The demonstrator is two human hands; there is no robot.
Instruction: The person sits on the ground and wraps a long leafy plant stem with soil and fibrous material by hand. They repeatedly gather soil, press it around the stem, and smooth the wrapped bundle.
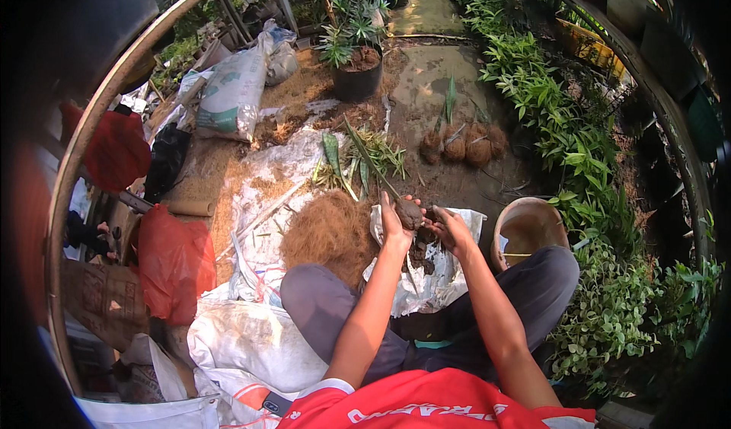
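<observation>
My left hand (393,223) cradles a dark ball of wet soil (409,215) at its palm and fingers. From the ball a long, narrow green leaf (368,158), like a snake plant's, slants up and away to the left. Just right of the ball is my right hand (452,229), its soil-smeared fingers apart and slightly curled. Beneath both hands, loose dark soil (421,260) lies on a white plastic sheet (451,275). A heap of brown coconut fibre (325,232) sits left of my left hand.
Several fibre-wrapped root balls (477,144) with leaves stand ahead on the concrete path. A bucket of brownish water (528,223) is beside my right knee. Cut leaves (377,155) lie beyond the fibre. A potted plant (358,78), filled sack (231,95) and red plastic bag (176,263) stand around.
</observation>
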